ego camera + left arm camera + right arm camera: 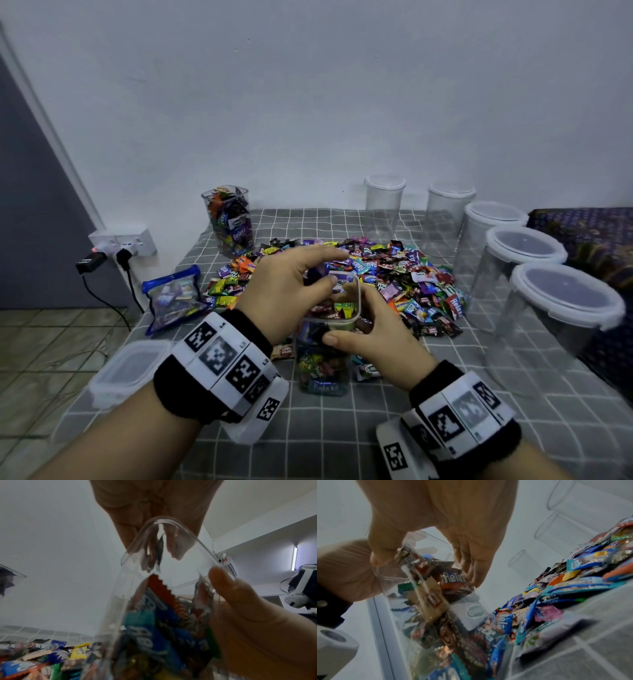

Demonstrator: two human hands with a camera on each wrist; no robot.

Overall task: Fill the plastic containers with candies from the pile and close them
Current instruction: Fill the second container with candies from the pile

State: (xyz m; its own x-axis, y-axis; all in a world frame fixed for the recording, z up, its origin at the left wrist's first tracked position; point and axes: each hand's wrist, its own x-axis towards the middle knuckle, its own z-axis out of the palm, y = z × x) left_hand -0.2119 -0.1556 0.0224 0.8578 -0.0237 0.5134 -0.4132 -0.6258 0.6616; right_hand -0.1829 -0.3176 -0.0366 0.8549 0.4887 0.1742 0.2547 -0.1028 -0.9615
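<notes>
Now container (325,329) between both hands.

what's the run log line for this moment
step: filling | left hand: candy over square container | right hand: grips container | lid: off

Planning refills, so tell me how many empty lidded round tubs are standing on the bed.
5, all along the right side: two at the back by the wall, then three in a row coming forward. More may sit beyond the picture's right edge.
</notes>
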